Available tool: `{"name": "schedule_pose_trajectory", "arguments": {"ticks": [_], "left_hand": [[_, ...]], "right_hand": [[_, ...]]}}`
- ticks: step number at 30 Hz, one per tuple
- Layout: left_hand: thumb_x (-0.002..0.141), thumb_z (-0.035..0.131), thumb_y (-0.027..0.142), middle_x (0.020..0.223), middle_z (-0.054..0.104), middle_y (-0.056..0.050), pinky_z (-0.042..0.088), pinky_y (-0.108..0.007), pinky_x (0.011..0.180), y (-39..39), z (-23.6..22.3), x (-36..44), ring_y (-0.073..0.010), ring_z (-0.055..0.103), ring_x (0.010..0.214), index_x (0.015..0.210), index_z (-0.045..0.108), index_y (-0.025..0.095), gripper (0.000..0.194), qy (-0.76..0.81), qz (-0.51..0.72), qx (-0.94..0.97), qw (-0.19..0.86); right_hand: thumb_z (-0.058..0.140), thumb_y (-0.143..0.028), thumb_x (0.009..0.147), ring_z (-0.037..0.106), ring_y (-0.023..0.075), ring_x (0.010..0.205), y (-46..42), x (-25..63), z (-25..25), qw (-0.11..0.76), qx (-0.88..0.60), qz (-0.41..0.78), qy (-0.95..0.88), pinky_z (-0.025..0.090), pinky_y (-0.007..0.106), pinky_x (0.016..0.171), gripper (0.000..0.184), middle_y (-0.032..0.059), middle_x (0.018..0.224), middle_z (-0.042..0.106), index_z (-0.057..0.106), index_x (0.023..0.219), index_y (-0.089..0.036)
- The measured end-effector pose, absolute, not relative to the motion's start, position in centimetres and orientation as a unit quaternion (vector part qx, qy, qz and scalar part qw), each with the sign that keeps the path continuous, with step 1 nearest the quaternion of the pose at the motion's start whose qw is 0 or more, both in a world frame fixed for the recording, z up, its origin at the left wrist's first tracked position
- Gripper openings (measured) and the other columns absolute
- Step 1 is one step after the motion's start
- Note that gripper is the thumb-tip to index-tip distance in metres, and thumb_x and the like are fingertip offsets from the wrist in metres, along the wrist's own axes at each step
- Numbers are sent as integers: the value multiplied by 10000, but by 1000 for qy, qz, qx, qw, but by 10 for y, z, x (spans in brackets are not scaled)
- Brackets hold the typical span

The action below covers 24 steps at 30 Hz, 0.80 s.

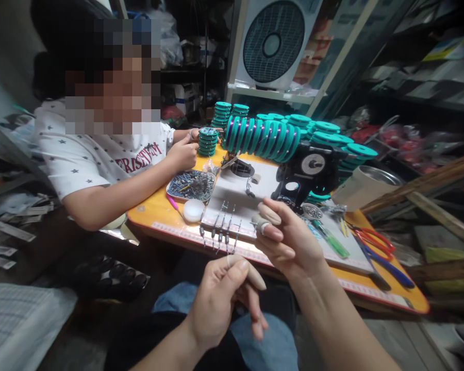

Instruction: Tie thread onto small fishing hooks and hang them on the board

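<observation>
- Slender metal pieces (220,236) stand in a row by the board's (237,193) near edge; best handled singly.
- Left hand (218,296): fingers nearly closed, grip unclear; avoid brushing the row.
- Right hand (297,237): fingers loosely curled, contents unclear; keep steady.

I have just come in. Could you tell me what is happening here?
Near the front of the table, one person's left hand is low, nearest small metal pieces by the grey board; the right hand is raised beside them. Whether either holds anything, I cannot tell. At the left, a co-worker's hand is beside a stack of green spools; more spools form a row.
</observation>
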<state>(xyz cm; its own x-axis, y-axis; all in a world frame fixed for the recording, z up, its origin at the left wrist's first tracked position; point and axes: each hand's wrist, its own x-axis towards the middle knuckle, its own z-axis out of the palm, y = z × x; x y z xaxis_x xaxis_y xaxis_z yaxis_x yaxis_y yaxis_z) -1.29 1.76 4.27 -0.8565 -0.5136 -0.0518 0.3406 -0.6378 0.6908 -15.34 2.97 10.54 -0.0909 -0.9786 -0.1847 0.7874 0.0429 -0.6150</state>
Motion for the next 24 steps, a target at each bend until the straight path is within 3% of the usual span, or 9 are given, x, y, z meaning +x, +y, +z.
{"name": "schedule_pose_trajectory", "arguments": {"ticks": [4, 13, 16, 20, 24], "left_hand": [[889, 488, 349, 463, 624, -14, 525, -234, 447, 23, 42, -1, -151, 626, 372, 732, 602, 109, 309, -320, -912, 154, 205], [900, 444, 361, 427, 609, -29, 484, -208, 380, 38, 28, 13, -166, 619, 357, 687, 582, 109, 358, -269, -934, 176, 158], [903, 458, 391, 443, 621, -30, 498, -220, 384, 41, 26, 15, -179, 633, 376, 770, 618, 105, 354, -247, -938, 190, 150], [912, 448, 447, 572, 687, -76, 480, -177, 407, 39, 21, 26, -169, 666, 445, 1042, 607, 100, 403, -233, -940, 217, 121], [841, 563, 487, 586, 688, -70, 423, -124, 383, 37, 6, 44, -125, 641, 437, 960, 612, 108, 400, -254, -936, 217, 113]], "right_hand": [[402, -294, 908, 200, 8, 193, 31, -157, 96, 651, -162, -664, 331, 130, 96, 229, 391, -48, 375, 456, 363, 537, -177], [397, -321, 920, 180, 2, 204, 33, -159, 85, 653, -154, -658, 342, 96, 105, 247, 400, -57, 375, 437, 335, 550, -181], [435, -362, 921, 185, -10, 230, 36, -157, 86, 637, -179, -654, 367, 76, 111, 277, 392, -62, 407, 448, 371, 581, -177], [489, -440, 905, 193, -21, 297, 49, -152, 81, 581, -259, -620, 459, 103, 115, 331, 281, -64, 498, 486, 575, 848, -180], [508, -467, 894, 232, 6, 370, 66, -138, 64, 561, -275, -578, 525, 125, 115, 346, 359, -57, 521, 467, 602, 1082, -177]]}}
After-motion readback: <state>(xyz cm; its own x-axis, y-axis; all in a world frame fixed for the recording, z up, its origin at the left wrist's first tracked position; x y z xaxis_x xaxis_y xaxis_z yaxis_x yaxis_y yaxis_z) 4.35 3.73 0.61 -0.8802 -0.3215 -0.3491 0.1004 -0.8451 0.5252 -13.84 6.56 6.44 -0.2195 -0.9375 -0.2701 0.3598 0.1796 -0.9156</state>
